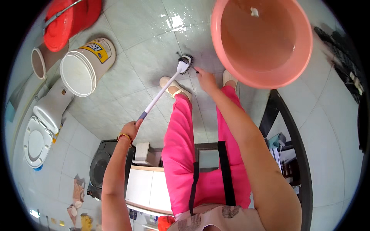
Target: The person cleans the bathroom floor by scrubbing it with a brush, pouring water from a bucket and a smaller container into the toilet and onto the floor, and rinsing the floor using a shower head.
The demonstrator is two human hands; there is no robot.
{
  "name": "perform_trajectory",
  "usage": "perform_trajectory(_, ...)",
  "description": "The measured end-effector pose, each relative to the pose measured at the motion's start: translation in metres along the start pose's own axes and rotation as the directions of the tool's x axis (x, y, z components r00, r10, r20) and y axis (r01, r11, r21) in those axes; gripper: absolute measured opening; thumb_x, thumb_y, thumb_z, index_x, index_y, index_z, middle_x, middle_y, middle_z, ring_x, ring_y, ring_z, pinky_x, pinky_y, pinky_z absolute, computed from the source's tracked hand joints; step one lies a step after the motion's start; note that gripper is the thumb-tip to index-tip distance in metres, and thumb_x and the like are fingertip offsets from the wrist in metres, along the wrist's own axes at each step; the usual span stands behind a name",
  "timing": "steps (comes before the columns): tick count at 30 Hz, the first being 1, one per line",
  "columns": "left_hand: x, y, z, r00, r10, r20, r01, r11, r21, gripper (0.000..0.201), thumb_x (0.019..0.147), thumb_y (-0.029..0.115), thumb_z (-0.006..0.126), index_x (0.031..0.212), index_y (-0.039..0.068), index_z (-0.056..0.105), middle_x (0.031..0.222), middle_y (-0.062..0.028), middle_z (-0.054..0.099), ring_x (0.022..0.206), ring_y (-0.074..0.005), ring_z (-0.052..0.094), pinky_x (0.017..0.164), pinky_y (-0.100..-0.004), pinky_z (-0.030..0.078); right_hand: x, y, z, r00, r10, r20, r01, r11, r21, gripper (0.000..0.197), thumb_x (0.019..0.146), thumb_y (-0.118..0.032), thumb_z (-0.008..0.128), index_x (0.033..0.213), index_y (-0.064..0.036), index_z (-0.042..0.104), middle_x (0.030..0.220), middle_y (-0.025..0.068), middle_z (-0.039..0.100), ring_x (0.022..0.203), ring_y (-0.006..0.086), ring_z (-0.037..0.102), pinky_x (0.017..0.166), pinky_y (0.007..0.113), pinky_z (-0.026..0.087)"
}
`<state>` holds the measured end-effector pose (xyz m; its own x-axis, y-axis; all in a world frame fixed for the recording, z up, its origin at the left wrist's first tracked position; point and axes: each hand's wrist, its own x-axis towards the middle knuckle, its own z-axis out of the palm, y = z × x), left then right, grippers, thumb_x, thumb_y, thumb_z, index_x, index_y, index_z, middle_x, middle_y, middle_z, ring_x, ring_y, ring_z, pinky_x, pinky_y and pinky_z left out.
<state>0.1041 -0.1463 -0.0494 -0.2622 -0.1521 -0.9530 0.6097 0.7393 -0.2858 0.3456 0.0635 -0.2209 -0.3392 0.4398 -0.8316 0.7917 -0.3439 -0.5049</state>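
**Brush head down on the wet tiles**

Left hand (130, 129) wraps its fingers tight round the brush (163, 92) handle; bristles sit on the floor by the feet. Right hand (205, 79) reaches beside them, fingers loosely spread. Best keep the head flat and steady beside the pink basin (304, 57).

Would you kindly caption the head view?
Left hand holds a long-handled brush on wet tiles; right hand reaches beside its head.
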Motion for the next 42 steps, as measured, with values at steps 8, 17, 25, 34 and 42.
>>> perform_trajectory(8, -0.071, 0.030, -0.029, 0.985, 0.054, -0.166, -0.136, 0.833, -0.537, 0.036, 0.082, 0.038, 0.047, 0.074, 0.003, 0.044, 0.047, -0.0027, 0.040, 0.033, -0.0125, 0.039, 0.032, -0.0274, 0.032, -0.055, -0.114, -0.131, 0.965, -0.257, -0.049, 0.259, 0.916, 0.307, 0.024, 0.080, -0.019, 0.050, 0.098, -0.0042, 0.054, 0.067, 0.0037, 0.052, 0.060, 0.0127, 0.049, 0.056, 0.026, 0.040)
perform_trajectory(17, -0.076, 0.107, -0.065, 0.957, 0.257, -0.137, -0.179, 0.147, -0.973, 0.029, 0.084, 0.024, 0.048, 0.095, -0.001, 0.042, 0.076, -0.0091, 0.057, 0.062, -0.0150, 0.057, 0.056, -0.0248, 0.048, -0.031, -0.188, -0.092, 0.967, -0.251, 0.044, 0.194, 0.837, 0.512, 0.016, 0.080, -0.023, 0.053, 0.086, -0.0082, 0.057, 0.063, -0.0026, 0.043, 0.053, 0.0038, 0.037, 0.038, 0.019, 0.025)
perform_trajectory(25, -0.090, 0.157, -0.110, 0.907, 0.350, -0.235, -0.212, -0.103, -0.972, 0.035, 0.083, 0.022, 0.049, 0.105, -0.003, 0.038, 0.089, -0.0131, 0.056, 0.070, -0.0158, 0.059, 0.057, -0.0232, 0.050, -0.021, -0.222, -0.029, 0.963, -0.246, 0.115, 0.143, 0.821, 0.553, 0.016, 0.079, -0.019, 0.055, 0.073, -0.0049, 0.050, 0.052, -0.0040, 0.038, 0.037, 0.0045, 0.029, 0.033, 0.022, 0.022)
perform_trajectory(34, -0.088, 0.170, -0.111, 0.898, 0.389, -0.206, -0.147, -0.174, -0.974, 0.023, 0.080, 0.019, 0.052, 0.091, -0.001, 0.045, 0.068, -0.0058, 0.055, 0.042, -0.0078, 0.046, 0.036, -0.0198, 0.039, -0.038, -0.221, -0.058, 0.884, -0.255, 0.393, 0.020, 0.858, 0.512, 0.036, 0.081, -0.026, 0.052, 0.102, 0.0022, 0.050, 0.078, 0.0081, 0.054, 0.056, 0.0122, 0.051, 0.051, 0.025, 0.046)
perform_trajectory(42, -0.072, 0.161, -0.122, 0.952, 0.248, -0.177, -0.186, 0.014, -0.982, 0.016, 0.077, 0.014, 0.051, 0.083, 0.000, 0.045, 0.065, -0.0052, 0.053, 0.041, -0.0093, 0.044, 0.035, -0.0234, 0.039, -0.008, -0.093, -0.237, 0.859, 0.054, -0.510, 0.343, 0.678, 0.650, 0.031, 0.082, -0.022, 0.047, 0.106, -0.0026, 0.049, 0.089, 0.0054, 0.055, 0.080, 0.0122, 0.051, 0.070, 0.024, 0.043)
